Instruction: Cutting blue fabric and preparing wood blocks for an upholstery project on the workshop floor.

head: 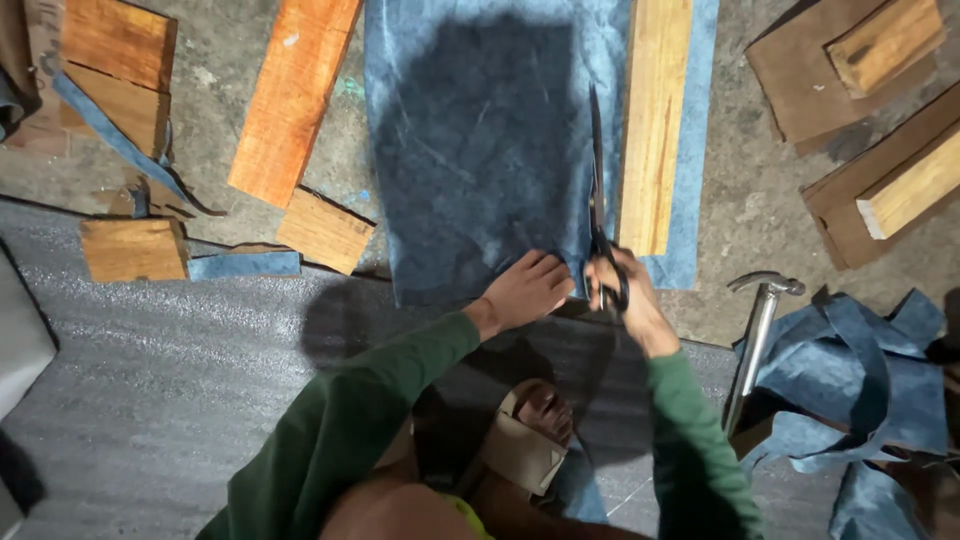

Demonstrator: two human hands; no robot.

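Plainly, the work in hand is a cut through the blue sheet (pixel 480 150), which lies spread on the concrete floor ahead of both hands; the right hand (pixel 628 300) has its grip closed through the handles of a pair of long black scissors (pixel 597 190), whose blades point straight away from the person and lie on the sheet; whether the blades stand parted or together cannot be told, since they read as one dark line. Just to the right of that grip a pale wooden plank (pixel 655 120) rests on the sheet, parallel to the blades and close beside them, so the cut seems to follow its edge; the left hand (pixel 527 290) lies just to the left of the scissor grip, its fingers spread and flat, pressing down the sheet's near edge and clamped on nothing.

By my judgement the cut is at its start, with the handles at the sheet's near edge and most of the length uncut beyond the tips; carrying it on would call for the flat hand to keep the sheet taut and for the blades to stay close along the plank.

Further right of the grip a hammer (pixel 755 340) lies on the floor beside a heap of blue scraps (pixel 870 380); well to the left lie an orange plank (pixel 292 95) and small wooden blocks (pixel 323 230); nearer the body a sandalled foot (pixel 530 440) rests on a grey mat (pixel 150 380).
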